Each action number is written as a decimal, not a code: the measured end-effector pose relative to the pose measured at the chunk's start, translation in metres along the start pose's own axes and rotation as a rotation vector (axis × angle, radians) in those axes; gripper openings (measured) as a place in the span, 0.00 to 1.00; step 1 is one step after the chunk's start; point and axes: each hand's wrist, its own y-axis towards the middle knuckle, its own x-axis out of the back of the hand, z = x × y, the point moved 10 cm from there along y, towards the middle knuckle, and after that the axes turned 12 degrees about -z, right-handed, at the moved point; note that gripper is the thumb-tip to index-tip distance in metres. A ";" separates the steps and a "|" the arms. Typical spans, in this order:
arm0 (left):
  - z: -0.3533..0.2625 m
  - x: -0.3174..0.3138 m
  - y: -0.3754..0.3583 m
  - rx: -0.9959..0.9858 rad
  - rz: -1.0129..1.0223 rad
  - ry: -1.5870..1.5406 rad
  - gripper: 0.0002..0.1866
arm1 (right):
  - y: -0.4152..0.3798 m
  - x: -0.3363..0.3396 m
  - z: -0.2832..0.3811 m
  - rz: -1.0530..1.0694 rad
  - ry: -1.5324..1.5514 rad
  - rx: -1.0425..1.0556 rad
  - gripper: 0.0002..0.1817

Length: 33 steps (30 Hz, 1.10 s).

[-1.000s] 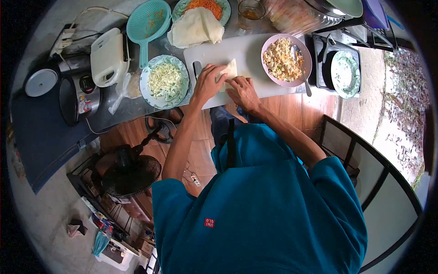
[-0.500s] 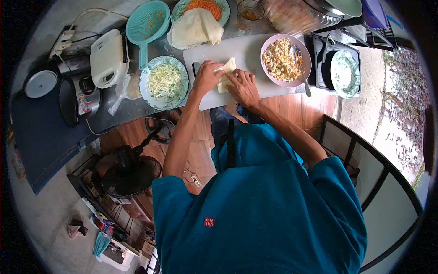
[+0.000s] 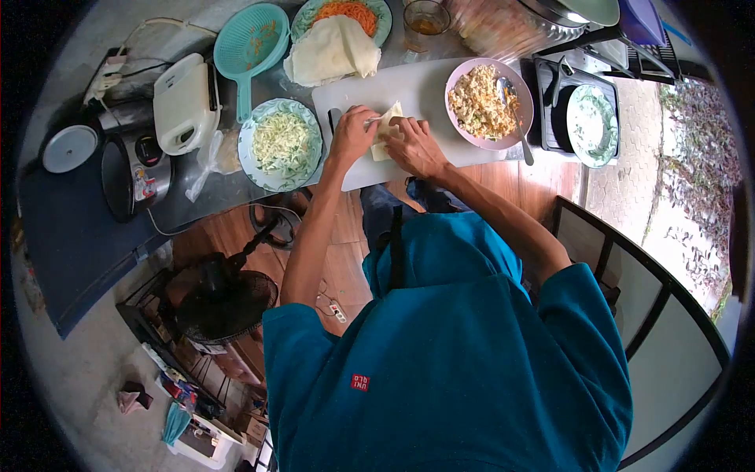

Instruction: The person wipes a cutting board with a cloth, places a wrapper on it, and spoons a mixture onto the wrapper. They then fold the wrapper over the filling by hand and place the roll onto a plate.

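On the white cutting board (image 3: 434,93) lies a partly folded spring roll wrapper (image 3: 384,148), one pointed flap raised toward the far side. My left hand (image 3: 354,135) grips its left edge with bent fingers. From the right, my right hand (image 3: 415,148) has its curled fingers on the wrapper's folded part. What is inside the wrapper is hidden. To the right sits a pink bowl (image 3: 531,110) of crumbly, orange-flecked filling with a spoon (image 3: 517,118) in it. A stack of flat wrappers (image 3: 332,53) rests beyond the board.
Left of the board stands a plate (image 3: 250,169) of shredded cabbage. Behind it are a turquoise strainer (image 3: 244,98), a plate of shredded carrot (image 3: 344,14) and a glass (image 3: 425,27). A white sandwich maker (image 3: 179,106) is farther left; a pan with a plate (image 3: 591,126) is at right.
My right hand's fingers have shifted slightly on the wrapper, and its raised flap leans a little differently. My left hand keeps its hold. The whole view has moved slightly.
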 end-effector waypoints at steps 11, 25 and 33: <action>-0.009 0.010 -0.006 -0.082 -0.071 0.070 0.09 | 0.043 0.006 -0.037 -0.069 0.062 -0.113 0.22; -0.058 -0.027 -0.104 -0.078 -0.146 0.348 0.24 | 0.046 0.001 -0.034 -0.007 0.233 -0.034 0.08; -0.050 -0.040 -0.105 -0.014 -0.057 0.433 0.32 | 0.037 0.008 -0.033 -0.049 0.154 0.052 0.14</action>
